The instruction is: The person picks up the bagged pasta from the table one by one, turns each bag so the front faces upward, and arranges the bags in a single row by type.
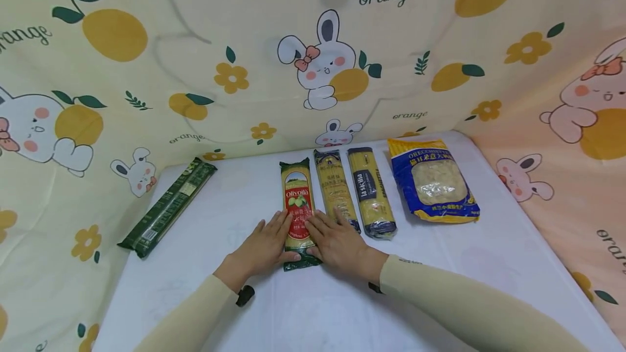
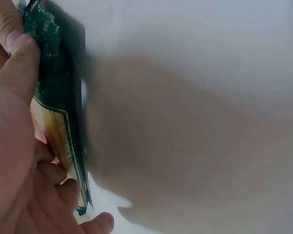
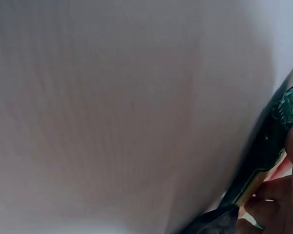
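An Olivoilà spaghetti packet [image 1: 298,194], green-ended with a red label, lies lengthwise on the white table. My left hand [image 1: 261,249] rests along its left edge, fingers extended and thumb on the near green end. From the other side my right hand [image 1: 342,246] touches the right edge, its thumb also near that end. The left wrist view shows the left fingers [image 2: 53,195] spread against the packet's side. Only part of the right hand [image 3: 278,200] appears in the right wrist view, beside the green wrapper. Right of it, partly behind my right hand, lies a gold pasta packet [image 1: 335,183].
A La Sicilia spaghetti packet [image 1: 371,194] and a blue-and-yellow orecchiette bag [image 1: 435,181] lie farther right. At the left, a dark green packet [image 1: 168,208] lies slanted on the white table [image 1: 235,200]. A rabbit-and-orange patterned cloth [image 1: 274,26] hangs behind and at both sides.
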Demonstrator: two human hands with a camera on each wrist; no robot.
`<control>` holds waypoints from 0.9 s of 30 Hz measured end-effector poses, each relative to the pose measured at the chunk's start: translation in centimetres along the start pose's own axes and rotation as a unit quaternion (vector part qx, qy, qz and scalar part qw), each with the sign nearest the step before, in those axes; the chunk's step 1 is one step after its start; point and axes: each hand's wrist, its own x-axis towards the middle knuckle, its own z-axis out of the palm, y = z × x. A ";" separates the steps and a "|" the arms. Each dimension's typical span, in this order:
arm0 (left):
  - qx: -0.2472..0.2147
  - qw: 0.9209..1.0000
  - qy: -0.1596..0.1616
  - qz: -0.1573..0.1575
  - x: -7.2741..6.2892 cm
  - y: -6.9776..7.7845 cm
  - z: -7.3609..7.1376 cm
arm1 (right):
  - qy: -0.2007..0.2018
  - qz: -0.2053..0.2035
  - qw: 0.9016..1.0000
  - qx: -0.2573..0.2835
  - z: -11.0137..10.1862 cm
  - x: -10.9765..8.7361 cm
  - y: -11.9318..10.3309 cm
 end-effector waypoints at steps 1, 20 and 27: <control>-0.001 1.000 0.000 -0.002 0.2 -0.2 -0.1 | 0.001 0.000 1.000 0.002 0.0 0.2 0.1; -0.009 0.999 -0.031 -0.038 2.8 -1.5 -1.8 | -0.041 0.013 0.999 0.021 0.1 3.1 2.0; -0.009 0.999 -0.027 -0.042 3.0 -1.4 -1.4 | -0.037 0.009 0.999 0.031 0.2 2.9 2.2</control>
